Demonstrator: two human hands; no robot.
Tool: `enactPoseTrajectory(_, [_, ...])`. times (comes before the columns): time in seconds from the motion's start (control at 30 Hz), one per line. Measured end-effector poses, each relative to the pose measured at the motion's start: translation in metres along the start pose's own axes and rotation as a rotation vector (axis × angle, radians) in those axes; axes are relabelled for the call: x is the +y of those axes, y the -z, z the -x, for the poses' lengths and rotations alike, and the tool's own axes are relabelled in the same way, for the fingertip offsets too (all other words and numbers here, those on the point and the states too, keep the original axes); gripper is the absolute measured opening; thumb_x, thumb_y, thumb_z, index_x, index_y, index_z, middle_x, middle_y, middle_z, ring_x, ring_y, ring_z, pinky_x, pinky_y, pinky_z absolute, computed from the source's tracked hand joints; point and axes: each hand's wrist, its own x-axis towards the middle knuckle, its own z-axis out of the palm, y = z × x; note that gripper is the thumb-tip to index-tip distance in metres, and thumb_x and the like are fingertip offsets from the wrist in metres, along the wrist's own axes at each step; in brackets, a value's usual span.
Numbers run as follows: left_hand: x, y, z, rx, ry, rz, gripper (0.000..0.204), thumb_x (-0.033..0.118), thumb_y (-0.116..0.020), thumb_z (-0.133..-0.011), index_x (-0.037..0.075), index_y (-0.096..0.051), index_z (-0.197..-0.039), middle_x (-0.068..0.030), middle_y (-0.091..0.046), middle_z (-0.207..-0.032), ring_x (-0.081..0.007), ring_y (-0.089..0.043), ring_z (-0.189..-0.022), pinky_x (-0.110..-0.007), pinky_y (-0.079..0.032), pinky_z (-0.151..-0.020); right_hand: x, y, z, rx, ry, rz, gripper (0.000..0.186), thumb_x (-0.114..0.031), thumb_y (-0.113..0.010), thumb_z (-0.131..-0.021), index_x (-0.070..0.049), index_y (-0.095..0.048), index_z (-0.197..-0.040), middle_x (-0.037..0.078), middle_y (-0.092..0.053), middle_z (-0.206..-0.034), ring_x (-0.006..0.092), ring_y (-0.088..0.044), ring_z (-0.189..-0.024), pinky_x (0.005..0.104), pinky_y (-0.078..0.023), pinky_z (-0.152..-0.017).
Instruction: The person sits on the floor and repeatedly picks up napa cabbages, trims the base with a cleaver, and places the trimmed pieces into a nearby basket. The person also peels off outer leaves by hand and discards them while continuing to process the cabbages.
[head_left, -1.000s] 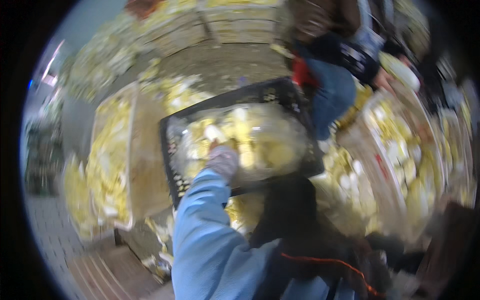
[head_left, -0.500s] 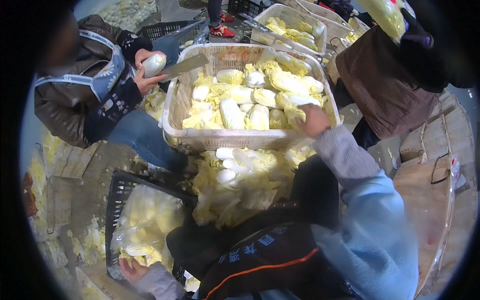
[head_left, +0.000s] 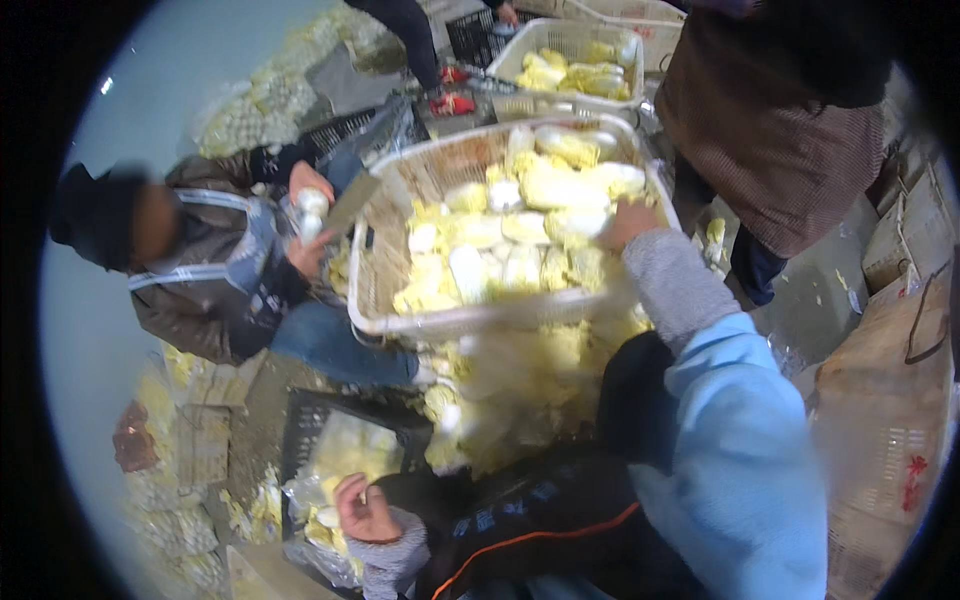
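Trimmed napa cabbages (head_left: pixel 470 270), white with pale yellow leaves, fill a large whitish plastic basket (head_left: pixel 440 322) in front of me. At the basket's right side my right hand (head_left: pixel 632 222) is closed around the end of a napa cabbage (head_left: pixel 578 224); some of its fingers are hidden. My left hand (head_left: pixel 365 510) is raised beside a black crate (head_left: pixel 300 425), fingers loosely bent and apart, with nothing visible in them. Inside that crate lie pale cabbages in a clear plastic bag (head_left: pixel 345 450).
At left a seated person (head_left: pixel 215 255) holds a cabbage (head_left: pixel 311 205) and a broad knife (head_left: pixel 354 203). Another person (head_left: pixel 775 130) stands at right. Loose yellow leaves (head_left: pixel 520 390) lie below the basket. A second cabbage basket (head_left: pixel 610 95) stands behind; a large crate (head_left: pixel 880 410) is at right.
My view has shifted, so the basket and people appear displaced. My left hand has come up from the black crate's near end. My right hand has closed on a cabbage at the basket's right.
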Motion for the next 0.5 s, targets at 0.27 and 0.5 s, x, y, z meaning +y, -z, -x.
enactPoseTrajectory(0.27, [0.063,-0.042,-0.03,-0.414,-0.189,0.006,0.014,0.001,-0.062,-0.071,0.001,-0.06,-0.084,-0.0148,-0.06,-0.09,-0.0251,-0.058,-0.085,-0.031,-0.045,-0.078,0.005,-0.007,-0.022,0.109,0.122,-0.301,0.065,-0.026,-0.079,-0.053,-0.015,-0.055,-0.113,0.014,-0.055,-0.104,0.0325,-0.05,-0.105,0.0369,-0.044,-0.088])
enactPoseTrajectory(0.5, [0.105,-0.078,-0.069,-0.491,-0.502,-0.32,0.083,0.018,-0.076,-0.055,-0.002,-0.037,-0.126,-0.0239,-0.039,-0.127,-0.0372,-0.04,-0.116,-0.041,-0.033,-0.097,-0.067,0.08,0.126,0.447,0.982,-0.204,0.042,-0.024,-0.074,-0.054,-0.014,-0.063,-0.093,0.012,-0.057,-0.087,0.0292,-0.055,-0.085,0.0384,-0.047,-0.073])
